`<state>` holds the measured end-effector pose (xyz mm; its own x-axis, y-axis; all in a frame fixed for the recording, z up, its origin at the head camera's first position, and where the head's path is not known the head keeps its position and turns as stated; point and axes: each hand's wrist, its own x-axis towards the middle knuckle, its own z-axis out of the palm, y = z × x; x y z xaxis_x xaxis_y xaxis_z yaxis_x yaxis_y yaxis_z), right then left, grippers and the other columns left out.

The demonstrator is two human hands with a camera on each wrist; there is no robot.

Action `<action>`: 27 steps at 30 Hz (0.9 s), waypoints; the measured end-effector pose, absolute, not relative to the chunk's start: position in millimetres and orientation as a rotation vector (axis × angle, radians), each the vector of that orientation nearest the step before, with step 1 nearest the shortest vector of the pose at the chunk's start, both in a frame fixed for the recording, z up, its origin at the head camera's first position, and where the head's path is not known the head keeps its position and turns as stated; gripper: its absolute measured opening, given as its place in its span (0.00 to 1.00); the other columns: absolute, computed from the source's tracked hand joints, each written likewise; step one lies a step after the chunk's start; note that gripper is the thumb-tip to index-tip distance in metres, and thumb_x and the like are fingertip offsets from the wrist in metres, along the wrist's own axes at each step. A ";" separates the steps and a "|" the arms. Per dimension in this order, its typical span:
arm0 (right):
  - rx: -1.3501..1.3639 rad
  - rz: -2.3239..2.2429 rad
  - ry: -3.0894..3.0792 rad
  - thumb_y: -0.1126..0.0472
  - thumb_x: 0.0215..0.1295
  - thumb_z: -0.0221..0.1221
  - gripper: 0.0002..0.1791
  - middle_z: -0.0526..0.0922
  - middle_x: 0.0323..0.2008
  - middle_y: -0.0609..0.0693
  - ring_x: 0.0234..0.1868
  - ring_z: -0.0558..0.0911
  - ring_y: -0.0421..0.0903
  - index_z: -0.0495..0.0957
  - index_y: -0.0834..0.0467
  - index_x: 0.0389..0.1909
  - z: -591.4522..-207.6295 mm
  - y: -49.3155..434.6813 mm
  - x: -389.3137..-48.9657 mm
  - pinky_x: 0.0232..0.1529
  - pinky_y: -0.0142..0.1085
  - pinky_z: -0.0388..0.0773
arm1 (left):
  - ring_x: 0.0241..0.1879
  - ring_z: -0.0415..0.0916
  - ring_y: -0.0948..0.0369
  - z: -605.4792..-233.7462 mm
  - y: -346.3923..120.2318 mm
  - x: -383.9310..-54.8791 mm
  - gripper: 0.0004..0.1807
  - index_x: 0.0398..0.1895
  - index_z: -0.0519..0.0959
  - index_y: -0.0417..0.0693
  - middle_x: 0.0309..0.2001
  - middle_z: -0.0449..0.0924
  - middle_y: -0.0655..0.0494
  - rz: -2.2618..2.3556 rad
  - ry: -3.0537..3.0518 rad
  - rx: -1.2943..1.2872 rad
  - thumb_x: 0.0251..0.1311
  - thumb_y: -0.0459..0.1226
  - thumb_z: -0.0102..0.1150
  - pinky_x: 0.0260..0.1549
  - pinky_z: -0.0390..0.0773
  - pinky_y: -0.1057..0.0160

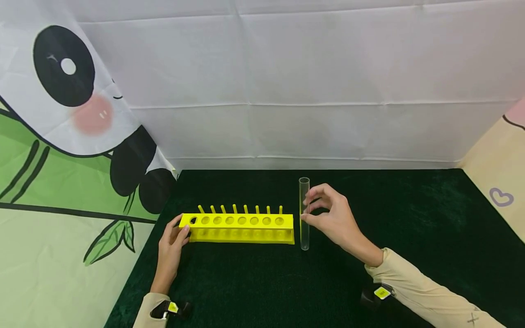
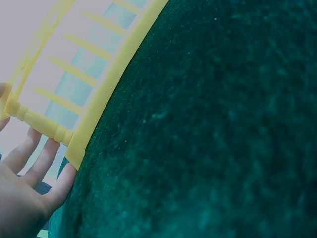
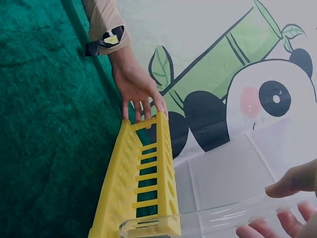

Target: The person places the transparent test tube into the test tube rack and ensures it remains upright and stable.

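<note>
A yellow test tube rack (image 1: 242,236) stands on the dark green cloth, with a row of round holes in its top and several pegs along its back. My left hand (image 1: 170,250) grips its left end, thumb at the front of the top plate; in the left wrist view, fingers lie along the rack's end post (image 2: 42,124). Just off the rack's right end, my right hand (image 1: 334,214) pinches a clear glass test tube (image 1: 305,239) between thumb and fingers. The tube is upright, mouth up. In the right wrist view its rounded bottom (image 3: 130,229) overlaps the rack's near end.
Dark green cloth (image 1: 262,287) covers the table. Behind it hangs a white backdrop (image 1: 311,91), with a panda-printed sheet (image 1: 78,182) on the left and a cream panel with a heart (image 1: 501,197) on the right. Both wrists wear small strapped-on cameras.
</note>
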<state>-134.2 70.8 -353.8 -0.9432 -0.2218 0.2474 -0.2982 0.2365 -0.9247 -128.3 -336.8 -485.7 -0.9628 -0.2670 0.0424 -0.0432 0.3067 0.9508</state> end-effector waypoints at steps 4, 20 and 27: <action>0.516 1.834 -2.416 0.75 0.51 0.65 0.22 0.75 0.43 0.56 0.38 0.79 0.49 0.69 0.61 0.46 -352.6 70.4 -134.2 0.41 0.44 0.79 | 0.56 0.69 0.54 -485.7 -336.4 -128.6 0.29 0.69 0.60 0.62 0.59 0.67 0.51 -1.709 -2.379 0.289 0.67 0.55 0.47 0.46 0.74 0.72; 0.580 1.839 -2.382 0.75 0.50 0.65 0.22 0.75 0.42 0.56 0.38 0.79 0.51 0.69 0.62 0.45 -347.4 68.1 -134.8 0.38 0.40 0.80 | 0.56 0.69 0.55 -485.4 -337.9 -127.4 0.30 0.70 0.60 0.61 0.59 0.67 0.52 -1.688 -2.397 0.297 0.66 0.56 0.47 0.47 0.75 0.71; 0.577 1.853 -2.369 0.76 0.50 0.64 0.21 0.75 0.42 0.57 0.38 0.79 0.51 0.69 0.62 0.44 -345.5 67.0 -134.4 0.37 0.38 0.81 | 0.55 0.69 0.55 -486.8 -338.9 -127.6 0.30 0.69 0.60 0.63 0.58 0.68 0.52 -1.689 -2.394 0.300 0.66 0.56 0.47 0.46 0.75 0.72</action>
